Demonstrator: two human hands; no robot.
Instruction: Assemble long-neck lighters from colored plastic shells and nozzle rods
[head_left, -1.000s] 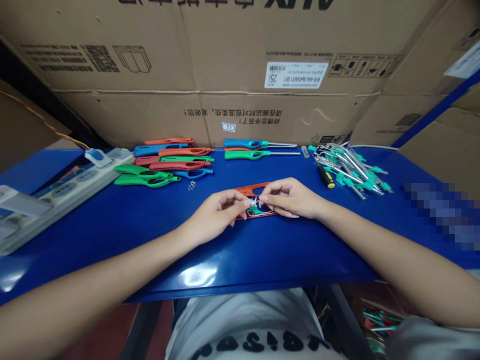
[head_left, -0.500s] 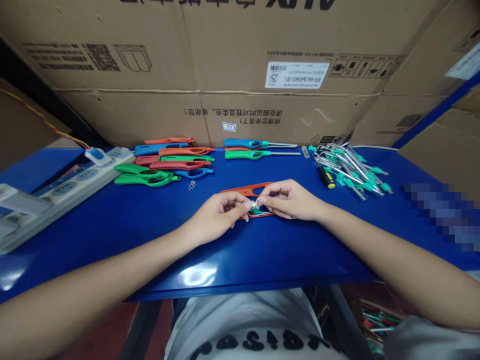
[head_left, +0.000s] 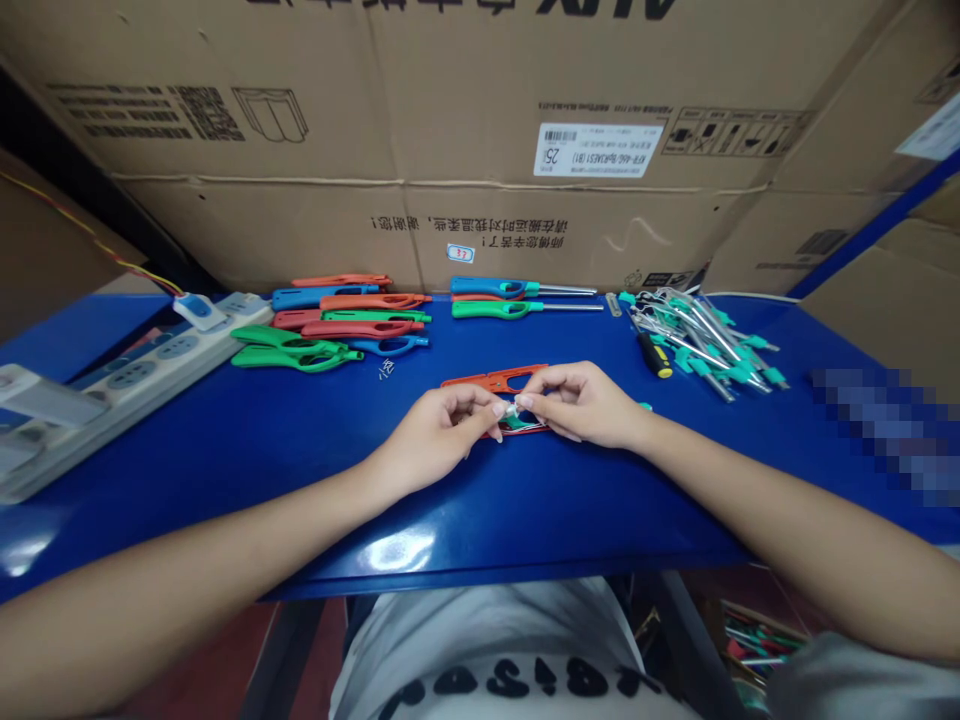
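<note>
My left hand (head_left: 448, 432) is closed in a pinch on a small whitish part (head_left: 511, 411) at the centre of the table. Against the same part, the thumb and forefinger of my right hand (head_left: 574, 400) are pinched together; the fingers mostly hide it. Beneath both hands lies an open lighter shell, its orange-red half (head_left: 495, 381) behind and a red half with a thin white wire and a green trigger piece (head_left: 517, 423) in front. A bit of turquoise (head_left: 646, 406) shows past my right wrist.
Several lighter casings (head_left: 367, 328) lie back left beside a white power strip (head_left: 176, 350). Two long-nosed lighters (head_left: 491, 310) rest near the cardboard box (head_left: 450, 120). To the right are a screwdriver (head_left: 655, 355) and a pile of metal lighter tubes (head_left: 705, 340). Tiny screws (head_left: 385, 370) lie left of centre.
Both hands stay in almost the same place, with the fingertips shifting slightly around the small part. The turquoise bit past my right wrist has come into view.
</note>
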